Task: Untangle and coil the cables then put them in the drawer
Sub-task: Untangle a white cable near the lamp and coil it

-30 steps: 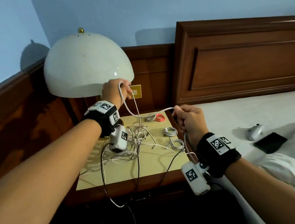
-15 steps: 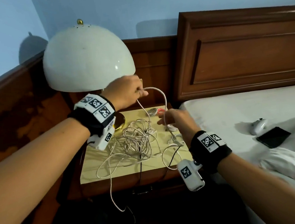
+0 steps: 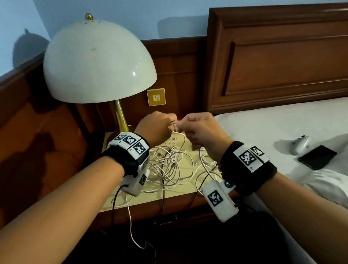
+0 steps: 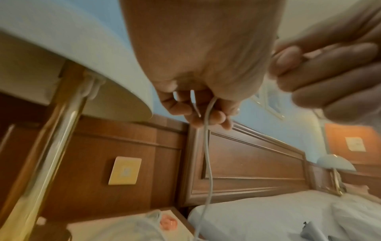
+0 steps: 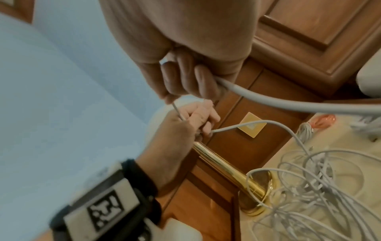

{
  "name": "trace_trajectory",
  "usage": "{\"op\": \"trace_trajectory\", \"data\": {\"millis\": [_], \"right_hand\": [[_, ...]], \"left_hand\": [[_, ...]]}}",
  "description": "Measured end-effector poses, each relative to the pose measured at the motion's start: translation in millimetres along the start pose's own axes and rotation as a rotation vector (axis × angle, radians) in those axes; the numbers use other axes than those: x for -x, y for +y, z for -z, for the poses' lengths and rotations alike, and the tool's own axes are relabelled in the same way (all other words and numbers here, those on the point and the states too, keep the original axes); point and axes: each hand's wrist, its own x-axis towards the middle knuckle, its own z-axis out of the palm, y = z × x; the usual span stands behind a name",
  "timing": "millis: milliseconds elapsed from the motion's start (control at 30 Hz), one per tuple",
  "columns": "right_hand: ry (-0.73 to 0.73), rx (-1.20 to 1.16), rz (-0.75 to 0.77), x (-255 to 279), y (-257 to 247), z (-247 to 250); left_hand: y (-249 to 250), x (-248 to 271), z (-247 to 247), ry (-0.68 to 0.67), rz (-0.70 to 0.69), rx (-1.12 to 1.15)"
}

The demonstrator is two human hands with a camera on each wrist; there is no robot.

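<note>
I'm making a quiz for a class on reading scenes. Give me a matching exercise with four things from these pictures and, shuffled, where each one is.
Things:
1. white cable
2. tangled cables
3. black phone
4. lamp

Places:
A. lying on the white bed
B. standing at the back left of the nightstand
C. heaped on the nightstand top
D. held between the left hand and right hand

Pairs: 1-D, 2-C, 3-A, 4-B

Dim room; wrist views blurred, perhaps motion; edges distorted.
</note>
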Motion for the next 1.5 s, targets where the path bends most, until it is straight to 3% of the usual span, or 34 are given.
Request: {"op": "trace_trajectory", "data": {"millis": [133,367,533,600,700,833,933,967,1000,1033,1100,1167,1233,1300,1400,1433,1467,1500], "right_hand": [[0.031,-0.291,0.034,6.0,-9.3,18.1],[0.104,-0.460,0.034,19.3,-1.1,42.8],[0.120,-0.454,0.011,23.0,3.2,55.3],[0.134,-0.407,-0.008,24.3,7.2,57.3],[0.165,-0.270,-0.031,25.7,16.3,56.3],[0.189,-0.193,-0.069,25.1,32.2,52.5],[0.151,-0.112,-0.114,22.5,44.6,47.4],[0.142,-0.092,-0.133,21.1,48.0,45.6],[0.139,-0.081,-0.155,20.1,49.9,43.6],[0.145,-0.073,-0.178,19.3,50.8,41.8],[0.191,-0.081,-0.224,18.2,50.0,41.0],[0.241,-0.094,-0.270,17.7,48.8,42.6],[0.273,-0.096,-0.300,17.1,48.7,44.0],[0.278,-0.076,-0.320,15.6,48.7,42.0],[0.266,-0.069,-0.308,11.7,45.3,32.0],[0.257,-0.074,-0.299,10.6,44.3,28.6],[0.247,-0.071,-0.294,9.6,44.1,26.0],[0.236,-0.053,-0.294,8.9,44.5,24.4]], "left_hand": [[-2.7,-0.6,-28.9,0.055,0.170,0.555],[-29.7,16.4,-104.3,-0.139,0.466,0.281],[-25.3,9.1,-93.6,-0.117,0.538,0.267],[-25.6,-5.5,-71.7,-0.024,0.597,0.434],[-29.2,-29.2,-22.8,0.257,0.629,0.593],[-36.8,-45.2,34.9,0.596,0.459,0.700],[-37.8,-36.5,46.7,0.828,0.280,0.718],[-38.6,-32.1,41.3,0.800,0.269,0.660],[-40.4,-26.9,30.4,0.675,0.291,0.570],[-44.6,-21.3,16.7,0.467,0.349,0.504],[-51.1,-8.5,-3.5,0.063,0.458,0.577],[-53.8,2.8,-3.2,-0.011,0.486,0.587],[-48.3,4.0,14.4,0.081,0.495,0.557],[-40.7,-1.7,32.6,0.261,0.447,0.623],[-25.3,-6.1,49.6,0.749,0.237,0.649],[-21.5,-5.1,46.8,0.846,0.150,0.592],[-19.3,-3.6,39.3,0.857,0.092,0.534],[-20.5,-2.0,27.8,0.762,0.083,0.494]]}}
